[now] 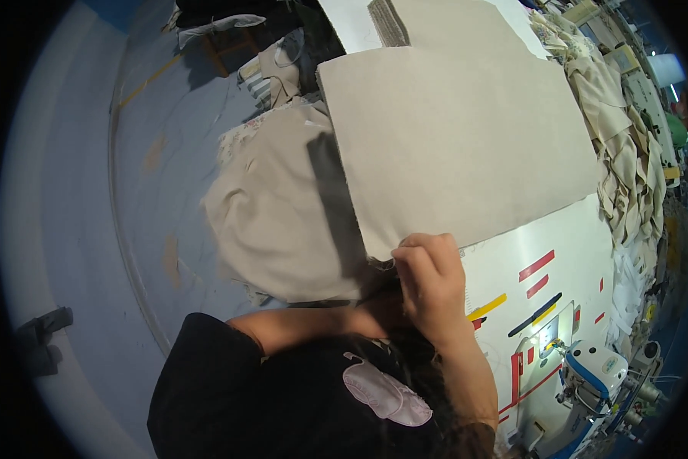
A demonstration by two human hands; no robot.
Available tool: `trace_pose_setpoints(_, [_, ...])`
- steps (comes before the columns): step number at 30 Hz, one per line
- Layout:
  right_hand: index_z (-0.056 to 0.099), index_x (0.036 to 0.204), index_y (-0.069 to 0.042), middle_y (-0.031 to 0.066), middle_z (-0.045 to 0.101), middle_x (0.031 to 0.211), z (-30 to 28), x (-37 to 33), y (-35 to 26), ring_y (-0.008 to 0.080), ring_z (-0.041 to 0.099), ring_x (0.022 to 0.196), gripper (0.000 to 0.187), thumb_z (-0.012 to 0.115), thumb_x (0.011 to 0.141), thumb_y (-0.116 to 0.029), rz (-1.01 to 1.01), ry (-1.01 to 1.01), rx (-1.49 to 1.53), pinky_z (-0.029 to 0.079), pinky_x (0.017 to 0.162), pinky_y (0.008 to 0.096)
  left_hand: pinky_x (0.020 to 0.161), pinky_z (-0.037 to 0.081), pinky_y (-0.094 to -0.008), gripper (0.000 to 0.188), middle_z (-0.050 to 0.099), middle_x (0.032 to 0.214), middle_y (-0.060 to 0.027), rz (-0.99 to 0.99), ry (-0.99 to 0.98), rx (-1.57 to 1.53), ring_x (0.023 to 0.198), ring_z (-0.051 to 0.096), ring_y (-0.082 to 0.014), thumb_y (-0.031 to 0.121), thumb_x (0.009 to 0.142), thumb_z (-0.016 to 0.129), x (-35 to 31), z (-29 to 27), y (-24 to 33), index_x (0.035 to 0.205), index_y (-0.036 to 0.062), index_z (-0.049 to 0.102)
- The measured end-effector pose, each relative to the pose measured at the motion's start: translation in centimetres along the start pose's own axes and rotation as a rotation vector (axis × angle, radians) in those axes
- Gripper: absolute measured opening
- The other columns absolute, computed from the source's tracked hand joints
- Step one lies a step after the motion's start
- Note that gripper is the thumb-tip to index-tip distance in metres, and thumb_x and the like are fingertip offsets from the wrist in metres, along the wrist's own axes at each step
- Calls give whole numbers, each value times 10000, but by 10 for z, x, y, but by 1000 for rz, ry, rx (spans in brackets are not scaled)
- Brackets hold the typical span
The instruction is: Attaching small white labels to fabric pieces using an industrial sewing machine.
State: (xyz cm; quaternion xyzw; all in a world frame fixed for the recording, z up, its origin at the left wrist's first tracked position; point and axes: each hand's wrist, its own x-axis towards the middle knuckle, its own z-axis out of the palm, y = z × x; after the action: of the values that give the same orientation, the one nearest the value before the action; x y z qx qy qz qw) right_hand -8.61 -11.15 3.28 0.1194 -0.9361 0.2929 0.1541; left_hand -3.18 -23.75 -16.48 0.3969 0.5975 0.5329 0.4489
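- Before you, the fabric stack (466, 138) lies on the table (497, 268), your right hand (435, 279) at its near corner.
- Left of it, a cloth heap (271, 214).
- Right of your hand, tape strips (537, 265) and a pen (535, 315) on the table.
- Nearer, rightward, a sewing machine (598, 369).
- Beyond the stack's right edge, crumpled cloth (627, 145).

On the white tabletop (581, 237), red strips (537, 265) lie near a slim dark pen-like tool (535, 314) and a yellow object (487, 307), with a white-and-blue sewing machine (600, 367) at lower right, crumpled beige cloth (627, 149) heaped along the right side, and a yellow line (151, 81) on the bluish floor (195, 161).
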Motion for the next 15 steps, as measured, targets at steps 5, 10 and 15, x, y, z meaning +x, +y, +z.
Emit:
trace_pose_setpoints(5, [668, 910, 14, 136, 694, 966, -13, 14, -1, 284, 663, 872, 99, 726, 839, 52, 314, 68, 372, 529, 760, 338, 1029, 477, -474, 246, 673, 1173, -223, 303, 30, 289, 1165, 617, -392, 143, 938, 681, 6, 4, -26, 1163, 44, 685])
trace_pose_setpoints(10, [674, 977, 32, 49, 693, 926, -18, 12, 8, 99, 622, 771, 38, 684, 976, -5, 574, 162, 685, 505, 683, 255, 1021, 520, -485, 381, 659, 1297, -207, 7, -7, 200, 1169, 632, -413, 218, 974, 649, -2, -42, 4, 1326, 71, 645])
trace_pose_setpoints(15, [646, 1043, 28, 46, 652, 851, -19, 11, 18, 93, 603, 678, 98, 666, 1008, -61, 721, 251, 850, 501, 644, 219, 1030, 502, -433, 361, 644, 1287, -189, -16, 124, 129, 1201, 624, -367, 224, 1023, 611, -27, -79, 46, 1341, 56, 634])
